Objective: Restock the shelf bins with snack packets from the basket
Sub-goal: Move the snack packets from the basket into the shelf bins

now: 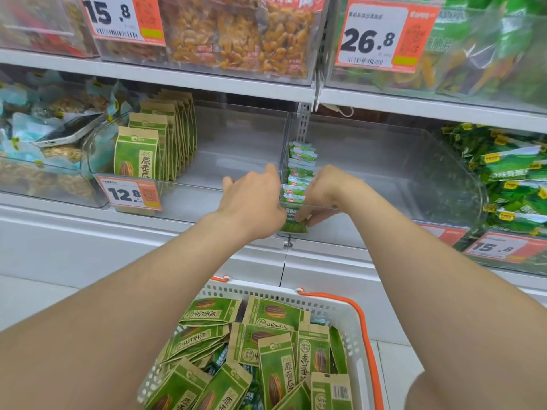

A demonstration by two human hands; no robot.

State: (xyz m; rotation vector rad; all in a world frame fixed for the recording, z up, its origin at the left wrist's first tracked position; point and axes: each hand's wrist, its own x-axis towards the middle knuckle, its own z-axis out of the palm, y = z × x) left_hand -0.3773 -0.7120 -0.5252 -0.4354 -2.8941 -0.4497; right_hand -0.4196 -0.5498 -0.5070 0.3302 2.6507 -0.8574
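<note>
Seed packets (275, 344) in green and brown paper lie heaped in the white basket (340, 309) with orange handles, low in the view between the person's forearms. On the middle shelf, the left clear bin (236, 161) holds a row of the same packets standing upright along its left side, and a 12.8 price tag (130, 193) hangs on its front. Just beside it, the right clear bin (384, 173) holds a row of small green-and-white packets (300, 164) standing along its left wall. The right hand (325, 190) reaches over this bin's front left corner and pinches a small green packet (293, 226) between curled fingers, low at the clear front wall; whether the packet sits inside that wall or just before it cannot be told. The left hand (254, 199) is at the wall between the two bins with its back to the camera. Its fingers are hidden, so whether it grips anything cannot be told. Farther right, a bin of green packets (509, 179) is full. At far left, a phone (68, 131) lies on pale blue packets (23, 125) in another bin. On the shelf above stand a bin of orange-yellow snacks (236, 34) and a bin of green bags (488, 54).
</note>
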